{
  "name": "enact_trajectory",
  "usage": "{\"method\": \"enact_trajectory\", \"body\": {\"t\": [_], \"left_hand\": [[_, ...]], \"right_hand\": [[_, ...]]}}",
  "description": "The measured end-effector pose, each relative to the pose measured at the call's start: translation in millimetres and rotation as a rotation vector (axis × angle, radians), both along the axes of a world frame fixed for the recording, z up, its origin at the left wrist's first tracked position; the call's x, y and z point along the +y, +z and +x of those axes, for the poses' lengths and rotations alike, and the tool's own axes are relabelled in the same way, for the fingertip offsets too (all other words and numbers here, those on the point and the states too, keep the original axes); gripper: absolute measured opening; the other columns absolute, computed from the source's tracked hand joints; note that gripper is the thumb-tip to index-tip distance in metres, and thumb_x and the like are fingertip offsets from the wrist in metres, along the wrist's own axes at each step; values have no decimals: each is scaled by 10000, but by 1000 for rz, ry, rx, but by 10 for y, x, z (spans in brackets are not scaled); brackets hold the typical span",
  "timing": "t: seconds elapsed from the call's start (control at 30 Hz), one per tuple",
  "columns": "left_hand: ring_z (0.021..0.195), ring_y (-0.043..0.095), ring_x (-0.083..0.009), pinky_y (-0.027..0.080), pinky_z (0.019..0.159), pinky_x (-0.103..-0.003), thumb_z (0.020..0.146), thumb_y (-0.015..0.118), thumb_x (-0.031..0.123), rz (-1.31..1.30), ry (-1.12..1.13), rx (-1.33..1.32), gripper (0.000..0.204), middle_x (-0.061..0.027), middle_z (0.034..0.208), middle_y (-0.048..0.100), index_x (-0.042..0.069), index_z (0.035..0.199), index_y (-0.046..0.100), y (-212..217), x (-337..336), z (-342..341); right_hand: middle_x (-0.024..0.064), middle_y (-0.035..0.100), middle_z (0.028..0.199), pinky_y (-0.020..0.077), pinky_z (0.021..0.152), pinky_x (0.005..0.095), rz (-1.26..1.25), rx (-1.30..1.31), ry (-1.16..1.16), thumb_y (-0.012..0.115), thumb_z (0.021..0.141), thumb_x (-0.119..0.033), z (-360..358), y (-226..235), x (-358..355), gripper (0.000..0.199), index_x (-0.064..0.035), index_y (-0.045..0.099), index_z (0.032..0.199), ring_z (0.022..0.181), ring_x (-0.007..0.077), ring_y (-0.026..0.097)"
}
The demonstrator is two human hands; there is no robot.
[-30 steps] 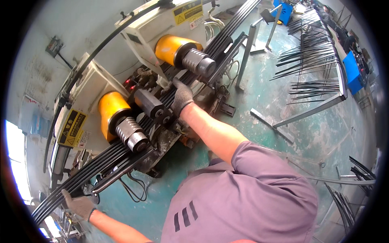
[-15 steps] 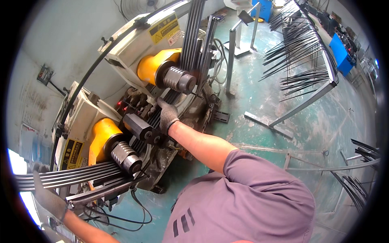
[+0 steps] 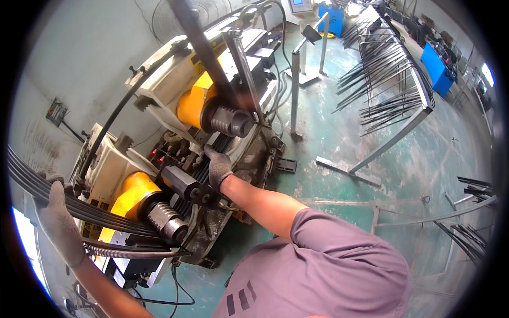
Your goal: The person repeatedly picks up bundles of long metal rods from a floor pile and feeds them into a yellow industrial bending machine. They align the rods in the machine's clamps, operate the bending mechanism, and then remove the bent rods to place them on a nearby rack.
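Left hand [image 3: 57, 222], grey work glove, is closed around a bundle of thin black rods [image 3: 69, 204] at the far left edge of the view; fingers wrap over the top of the bundle, thumb side underneath. The rods run from that grip rightward and down into the bending machine [image 3: 159, 159], passing just beside the lower yellow roller housing [image 3: 130, 193] and its knurled steel roller [image 3: 167, 222].

Right hand [image 3: 218, 167], also grey-gloved, presses down on the rods at the middle of the machine, between the two rollers, just right of a black hexagonal block [image 3: 183, 183]. Fingers are curled over the rods; how tight the grip is cannot be told from this angle. Right forearm reaches straight out from a purple short sleeve [image 3: 323, 254].

Upper yellow roller housing [image 3: 193, 103] with its knurled roller [image 3: 230, 121] sits above and right of the right hand. From there the rods rise steeply, blurred, toward the top edge of the frame. A coiled steel spring [image 3: 241, 58] stands just right of them; another spring [image 3: 132, 252] lies along the machine's lower end.

Machine body is cream-coloured, stands on a green painted floor [image 3: 339, 153]. Small red lamps glow near the centre left. Right of the machine: a grey metal stand [image 3: 297, 85], then a slanted rack [image 3: 392, 69] loaded with more black rods. Blue bins [image 3: 437, 66] beyond the rack, well apart from the hands
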State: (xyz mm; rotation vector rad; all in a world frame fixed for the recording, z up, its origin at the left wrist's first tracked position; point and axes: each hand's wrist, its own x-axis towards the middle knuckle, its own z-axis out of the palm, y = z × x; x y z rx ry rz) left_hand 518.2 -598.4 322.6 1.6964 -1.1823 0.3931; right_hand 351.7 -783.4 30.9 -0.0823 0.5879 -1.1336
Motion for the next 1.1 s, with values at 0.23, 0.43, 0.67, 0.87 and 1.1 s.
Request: {"method": "enact_trajectory", "body": {"t": [0.23,0.43,0.67,0.87,1.1], "left_hand": [[906,603,-146,490,804,-261,957,571,195,113,156,141,299,-59,1018,623,18,1196,605,110,119,-20],[908,614,-155,494,820,-252,962,581,234,109,183,76,322,-65,1020,631,17,1199,609,81,94,-39],[890,617,-149,500,820,-251,956,607,233,-39,48,147,322,-70,999,640,14,1193,618,0,80,225],[930,614,-153,495,850,-261,962,599,222,-39,38,165,309,-79,1033,640,-7,1167,635,14,80,147],[1112,594,-206,455,990,-289,977,568,226,41,79,108,393,-142,1222,619,-39,1267,587,42,122,95]], "right_hand": [[70,627,690,504,570,360,-32,23,-5,673,886,-266,108,-10,73,240,-33,638,839,574,225,603],[67,586,638,507,553,372,-49,-36,-16,638,921,-258,91,-34,37,241,-52,603,801,539,229,581],[61,576,645,503,538,368,-12,-69,-10,634,925,-244,91,22,63,227,-48,599,817,535,225,571],[73,578,633,494,541,371,-39,-37,-31,636,923,-242,96,7,48,237,-41,599,803,534,231,575],[85,589,629,492,544,368,-82,-10,-47,646,916,-257,88,-33,41,249,-44,595,798,534,233,585]]}}
